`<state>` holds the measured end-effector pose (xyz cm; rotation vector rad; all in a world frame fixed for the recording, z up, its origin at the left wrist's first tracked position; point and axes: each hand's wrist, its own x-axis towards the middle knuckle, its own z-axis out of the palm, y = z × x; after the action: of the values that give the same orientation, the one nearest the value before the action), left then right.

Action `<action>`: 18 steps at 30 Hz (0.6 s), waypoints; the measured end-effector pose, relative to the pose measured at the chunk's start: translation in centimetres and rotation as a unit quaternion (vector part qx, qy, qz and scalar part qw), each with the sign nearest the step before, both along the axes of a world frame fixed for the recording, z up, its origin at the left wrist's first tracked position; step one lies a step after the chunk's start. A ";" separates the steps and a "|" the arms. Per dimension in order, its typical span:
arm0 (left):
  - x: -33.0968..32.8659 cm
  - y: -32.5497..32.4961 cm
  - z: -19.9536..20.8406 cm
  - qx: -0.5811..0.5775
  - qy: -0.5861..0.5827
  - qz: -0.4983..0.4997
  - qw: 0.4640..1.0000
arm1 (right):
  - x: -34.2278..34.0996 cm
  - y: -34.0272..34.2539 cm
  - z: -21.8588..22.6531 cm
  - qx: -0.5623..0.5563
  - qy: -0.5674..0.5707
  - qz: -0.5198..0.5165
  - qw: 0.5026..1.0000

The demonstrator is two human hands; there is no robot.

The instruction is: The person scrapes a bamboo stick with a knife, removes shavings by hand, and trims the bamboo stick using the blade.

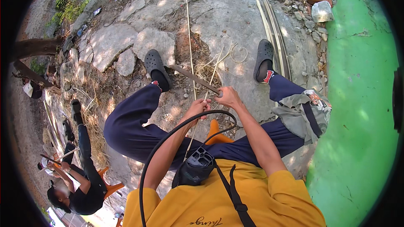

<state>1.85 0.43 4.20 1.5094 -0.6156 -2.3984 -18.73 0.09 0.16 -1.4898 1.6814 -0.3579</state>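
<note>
My right hand (pixel 229 97) is closed round the handle end of a long dark knife (pixel 191 76). Its blade points forward and left, passing over the pale strips. In front of my lap, my left hand (pixel 198 109) pinches a thin pale strip (pixel 216 68) that looks like split bamboo. The strip runs forward under the blade and back toward my waist. Another long thin strip (pixel 189 29) stretches from near my left hand far ahead over the ground. Curly pale shavings (pixel 229 54) lie on the ground between my feet.
Several long slats (pixel 275 38) lie beside my right shoe (pixel 264 54). A grey cloth (pixel 296 115) covers my right knee. An orange stool (pixel 213 128) shows between my legs. At the left, a seated person (pixel 80 185) holds a long blade or stick. Broken concrete slabs (pixel 113 44) lie ahead left; green paving (pixel 357 101) borders the right.
</note>
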 end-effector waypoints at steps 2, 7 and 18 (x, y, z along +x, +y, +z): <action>0.8 0.7 -1.1 -0.007 -0.010 0.012 1.000 | 0.3 0.0 0.1 0.013 0.000 -0.002 1.000; 1.6 4.0 0.4 -0.017 -0.139 -0.026 0.990 | -0.4 0.0 -0.8 0.065 0.006 -0.027 0.997; 1.5 4.8 1.9 0.055 -0.030 0.023 0.998 | -0.3 0.7 -0.2 0.066 0.012 -0.027 0.997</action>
<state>3.35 5.20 6.05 1.6253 -0.4630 -2.3950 -19.06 0.81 -0.01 -1.3582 1.7326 -0.2536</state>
